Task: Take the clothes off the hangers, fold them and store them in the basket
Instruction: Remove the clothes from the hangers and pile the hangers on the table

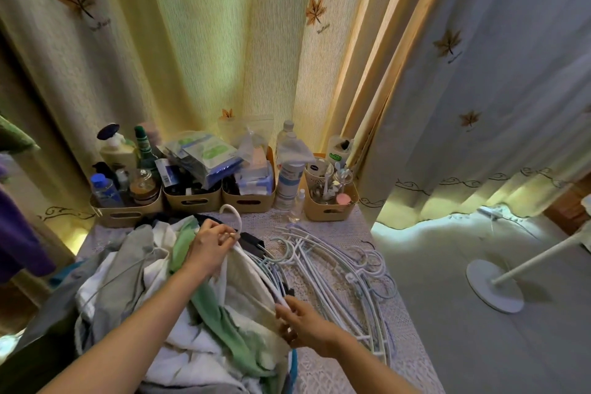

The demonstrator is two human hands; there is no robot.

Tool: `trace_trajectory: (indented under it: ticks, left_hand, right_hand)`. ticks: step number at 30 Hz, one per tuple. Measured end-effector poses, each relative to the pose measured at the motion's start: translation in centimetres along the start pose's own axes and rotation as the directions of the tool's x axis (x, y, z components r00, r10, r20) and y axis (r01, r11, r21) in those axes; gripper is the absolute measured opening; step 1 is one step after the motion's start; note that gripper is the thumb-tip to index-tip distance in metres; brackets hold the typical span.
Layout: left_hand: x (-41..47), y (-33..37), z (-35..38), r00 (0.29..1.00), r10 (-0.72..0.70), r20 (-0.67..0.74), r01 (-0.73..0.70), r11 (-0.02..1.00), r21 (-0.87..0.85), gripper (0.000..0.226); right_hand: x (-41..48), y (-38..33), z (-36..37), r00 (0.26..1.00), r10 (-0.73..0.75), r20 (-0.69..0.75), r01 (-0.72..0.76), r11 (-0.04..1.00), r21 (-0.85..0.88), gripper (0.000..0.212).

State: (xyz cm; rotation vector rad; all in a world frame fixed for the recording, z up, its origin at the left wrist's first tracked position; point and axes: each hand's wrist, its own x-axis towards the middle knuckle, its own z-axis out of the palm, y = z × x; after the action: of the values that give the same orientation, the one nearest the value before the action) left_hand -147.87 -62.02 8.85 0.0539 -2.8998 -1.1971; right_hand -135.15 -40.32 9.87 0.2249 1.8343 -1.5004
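A heap of clothes [134, 272] in white, grey and green lies on the left of the table. On top lies a cream garment [246, 281] still on a white hanger [231, 213]. My left hand [209, 245] grips the hanger's neck just below the hook. My right hand [302, 325] pinches the hanger's right arm end and the garment's edge. A pile of several bare white and pale blue hangers [339, 272] lies on the table to the right. A blue basket rim [292, 368] peeks out beneath the clothes near the front.
Several tan bins [192, 200] with bottles, packets and jars line the back of the lace-covered table [323, 374]. Curtains [224, 41] hang behind and to the right. A white fan stand [494, 286] is on the floor at right. Purple cloth [16, 233] hangs at left.
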Motion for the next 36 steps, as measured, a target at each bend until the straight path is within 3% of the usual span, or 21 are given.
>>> trace_trajectory:
  ticks: [4,7,14,18,20,23,25,27,29,32,34,36]
  left_hand:
    - [-0.1,0.0,-0.4,0.994,0.034,0.101,-0.030,0.999,-0.043,0.024]
    - [0.0,-0.2,-0.6,0.993,0.063,0.100,-0.054,0.994,-0.092,0.022]
    - [0.0,-2.2,0.3,0.980,-0.052,0.195,0.016,0.983,0.183,0.017]
    - [-0.1,-1.6,1.0,0.977,0.085,0.197,-0.157,0.910,0.383,0.014]
    - [-0.2,-1.2,1.1,0.954,0.147,0.262,-0.226,0.925,0.305,0.011]
    - [-0.7,-1.3,0.7,0.902,0.048,0.428,-0.122,0.982,0.147,0.007]
    - [-1.0,-2.0,-0.1,0.885,-0.005,0.465,-0.079,0.984,0.159,0.019]
    - [-1.3,-2.5,-1.3,0.855,-0.104,0.508,-0.061,0.953,0.297,0.034]
    - [-1.3,-2.7,-2.9,0.772,-0.283,0.570,-0.071,0.852,0.519,0.048]
    - [-2.4,-2.6,-4.6,0.664,-0.486,0.569,-0.124,0.678,0.724,0.074]
    - [-3.6,-2.4,-4.5,0.697,-0.443,0.563,-0.253,0.583,0.772,0.081]
    - [-4.9,-2.4,-3.4,0.732,-0.227,0.642,-0.439,0.564,0.699,0.078]
  right_hand:
    - [0.2,0.1,-0.5,0.952,-0.219,-0.213,0.162,0.953,-0.256,0.024]
    - [-0.6,0.5,-2.2,0.936,-0.258,-0.240,0.211,0.956,-0.203,0.021]
    - [-5.4,2.9,-12.7,0.875,-0.204,-0.439,0.184,0.979,-0.088,0.027]
    - [-7.0,5.0,-15.8,0.844,-0.134,-0.519,0.151,0.989,-0.011,0.030]
    - [-7.2,6.2,-16.3,0.817,-0.082,-0.571,0.133,0.990,0.048,0.030]
    - [-7.0,8.2,-16.5,0.740,0.019,-0.672,0.160,0.966,0.204,0.028]
    - [-6.6,9.3,-16.5,0.694,0.092,-0.714,0.170,0.943,0.287,0.028]
    - [-5.8,10.3,-16.4,0.687,0.153,-0.710,0.115,0.942,0.315,0.028]
    - [-4.9,11.0,-15.9,0.705,0.221,-0.674,-0.014,0.954,0.298,0.024]
    - [-3.7,11.3,-15.5,0.716,0.259,-0.648,-0.260,0.961,0.097,0.032]
    - [-3.2,10.4,-15.2,0.715,0.256,-0.651,-0.443,0.886,-0.138,0.035]
    - [-2.5,8.9,-14.9,0.661,0.235,-0.712,-0.571,0.774,-0.275,0.027]
